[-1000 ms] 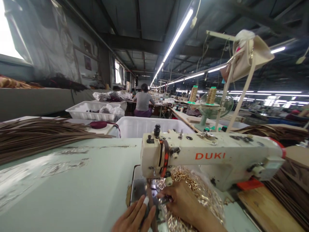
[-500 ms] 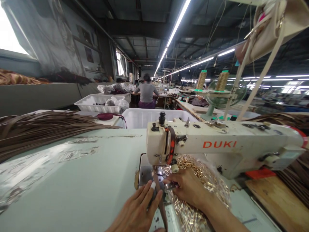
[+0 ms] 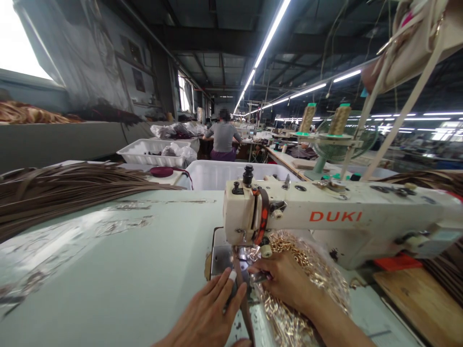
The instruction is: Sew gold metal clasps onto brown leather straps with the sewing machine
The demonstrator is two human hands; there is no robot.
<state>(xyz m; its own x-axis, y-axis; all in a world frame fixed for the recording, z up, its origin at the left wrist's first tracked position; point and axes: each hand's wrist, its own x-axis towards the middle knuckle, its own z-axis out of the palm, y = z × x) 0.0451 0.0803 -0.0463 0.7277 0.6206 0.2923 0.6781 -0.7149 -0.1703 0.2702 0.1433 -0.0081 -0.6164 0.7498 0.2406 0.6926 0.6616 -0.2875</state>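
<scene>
Left hand point(image 3: 202, 320): open and pressed down, your fingers lightly spread, with a white-taped fingertip point(image 3: 232, 275) at the edge of the brown leather strap point(image 3: 244, 313).
Right hand point(image 3: 285, 282): your fingers are pinched on a small metal fitting point(image 3: 259, 277) near the presser foot point(image 3: 241, 251); its exact shape is too small to tell.
Strap position: it runs from under the sewing machine head point(image 3: 336, 217) toward you, hanging off the front of the pale green bench point(image 3: 108, 250).
Strap handling: it looks light, flexible, and fairly firm. Steady it flat beside the presser foot, not at the loose end, which may swing.
Fitting handling: it looks small, hard, and possibly slippery. Keep hold of it with your fingertips.
Nearby: a clear plastic bag of gold-coloured metal links point(image 3: 302, 274) sits just right of your right hand, and it may shift underfoot.
Farther off: a bundle of brown straps point(image 3: 72, 188) lies on the left, and a white plastic crate point(image 3: 231, 173) stands beyond the machine.
</scene>
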